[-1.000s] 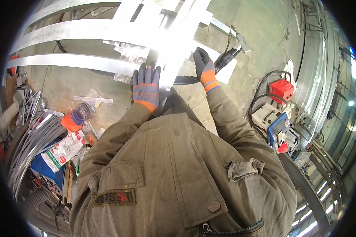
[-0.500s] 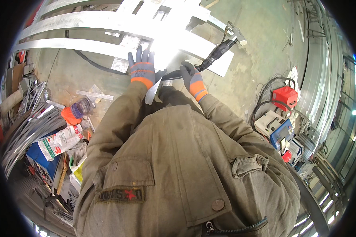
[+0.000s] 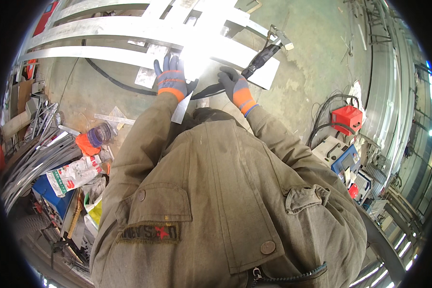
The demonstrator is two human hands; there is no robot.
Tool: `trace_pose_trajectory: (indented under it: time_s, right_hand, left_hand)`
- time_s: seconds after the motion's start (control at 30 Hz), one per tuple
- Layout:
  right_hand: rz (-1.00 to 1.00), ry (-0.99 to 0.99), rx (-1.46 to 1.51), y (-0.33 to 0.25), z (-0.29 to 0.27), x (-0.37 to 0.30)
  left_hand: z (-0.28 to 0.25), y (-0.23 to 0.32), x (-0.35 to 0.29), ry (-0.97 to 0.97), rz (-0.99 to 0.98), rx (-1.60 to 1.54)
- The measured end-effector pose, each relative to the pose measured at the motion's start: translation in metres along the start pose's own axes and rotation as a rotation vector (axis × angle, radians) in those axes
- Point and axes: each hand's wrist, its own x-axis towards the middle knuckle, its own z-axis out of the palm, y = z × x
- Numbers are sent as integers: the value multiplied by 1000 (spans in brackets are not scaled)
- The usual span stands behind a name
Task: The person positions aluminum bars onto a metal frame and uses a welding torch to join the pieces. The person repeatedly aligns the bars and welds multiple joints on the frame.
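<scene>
Metal bars (image 3: 96, 26) lie crosswise before the person, already laid out; glare hides whether any joining remains. The left hand (image 3: 172, 79) spreads open at their near edge; whether the curled right hand (image 3: 234, 86) grips the black cable (image 3: 115, 84) cannot be told.

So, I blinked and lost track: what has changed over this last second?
The right hand has drawn left and back toward the body. The near end of the metal strip has shifted left, now poking out below the left hand. Glare hides any change of grip. The black-wrapped tool and red box look unmoved.
</scene>
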Motion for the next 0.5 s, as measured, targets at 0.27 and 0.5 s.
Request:
trace_pose_trajectory:
  time_s: [0.27, 0.5]
  right_hand:
    - [7, -258, -62, -26, 25, 25]
    - [190, -280, -17, -32, 45, 32]
  left_hand:
    - [0, -6, -28, 195, 67, -130]
    - [59, -23, -31, -306, -630, -1044]
